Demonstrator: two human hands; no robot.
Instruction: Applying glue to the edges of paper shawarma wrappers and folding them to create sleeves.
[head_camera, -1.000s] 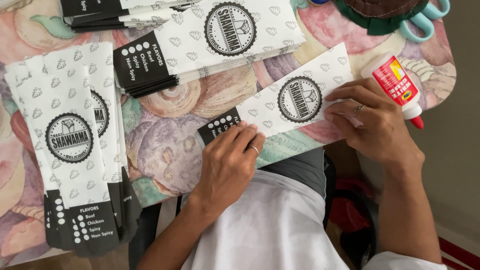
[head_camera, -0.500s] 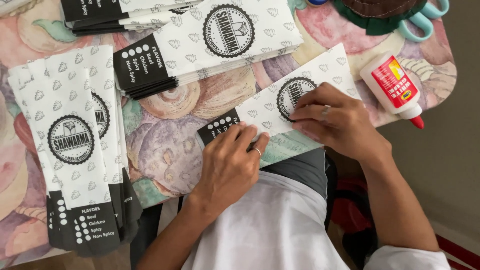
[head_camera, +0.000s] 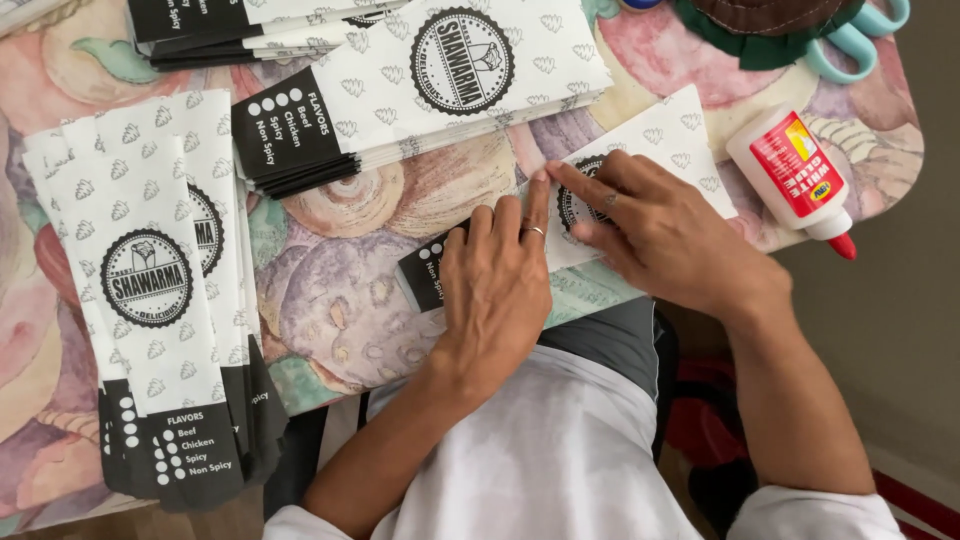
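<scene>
A flat paper bag (head_camera: 660, 150), white with small grey leaf shapes, a round black badge and a black band at one end, lies slantwise at the near edge of the table (head_camera: 340, 320). The table wears a glossy cloth printed with big pastel vegetables.

The left hand (head_camera: 495, 290) lies palm-down on the bag's lower half, fingers straight and close together, a ring on one of them; it grips nothing, only presses flat. The right hand (head_camera: 650, 225) rests on the bag's middle, right over the round badge, fingers stretched out and lying on the paper, forefinger tip almost meeting the left hand's fingertips. Neither hand is closed around anything. The bag's patterned upper end sticks out beyond the right hand, and its black end shows left of the left wrist.

Just right of the right hand a white plastic glue bottle (head_camera: 795, 175) with a red label and red nozzle lies on its side. A thick stack of the same bags (head_camera: 420, 90) lies above the hands, another pile (head_camera: 150, 300) fans out at the left. Blue-handled scissors (head_camera: 860, 35) lie at the table's far right corner.
</scene>
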